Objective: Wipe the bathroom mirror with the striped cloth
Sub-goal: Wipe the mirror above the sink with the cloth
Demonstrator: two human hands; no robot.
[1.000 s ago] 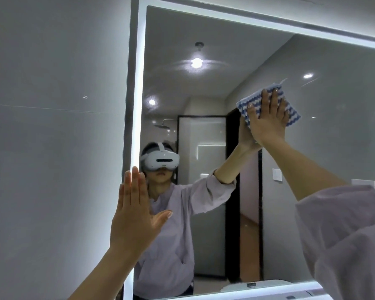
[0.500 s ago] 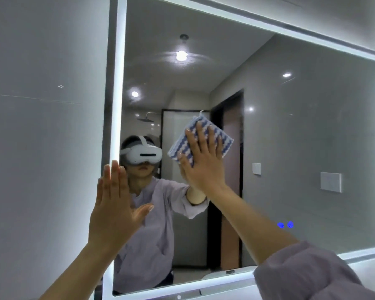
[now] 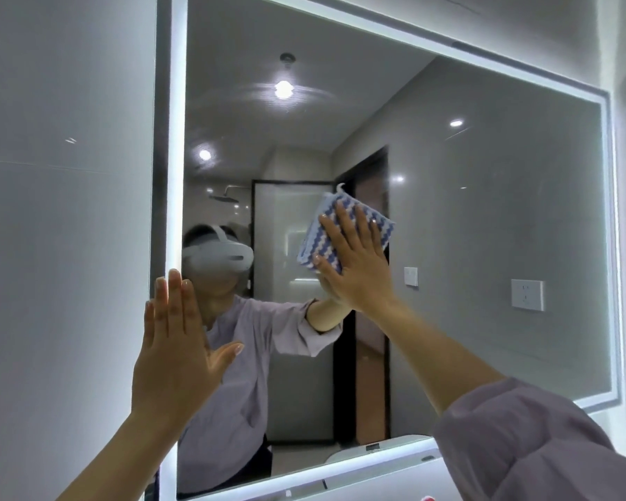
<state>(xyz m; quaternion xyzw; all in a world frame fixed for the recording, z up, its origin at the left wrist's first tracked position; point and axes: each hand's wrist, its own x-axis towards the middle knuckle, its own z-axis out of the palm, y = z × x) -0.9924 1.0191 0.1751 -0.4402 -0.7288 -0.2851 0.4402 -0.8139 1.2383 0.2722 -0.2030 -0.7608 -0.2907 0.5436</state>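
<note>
A large wall mirror point(image 3: 485, 229) with a lit white border fills most of the view. My right hand point(image 3: 355, 262) presses a blue-and-white striped cloth point(image 3: 326, 244) flat against the glass near the mirror's middle, fingers straight and spread. Only the cloth's top and left parts show around the hand. My left hand point(image 3: 176, 352) lies flat with straight fingers on the mirror's lit left edge, lower down. The mirror reflects me with a white headset and a lilac top.
A smooth grey tiled wall point(image 3: 62, 229) runs left of the mirror. The mirror's lit bottom edge point(image 3: 340, 471) sits low in view. My lilac right sleeve point(image 3: 539, 446) fills the lower right corner.
My right hand has wiped the cloth from the upper right of the glass down and left to the middle. The left hand has stayed on the left edge. My view has shifted right.
</note>
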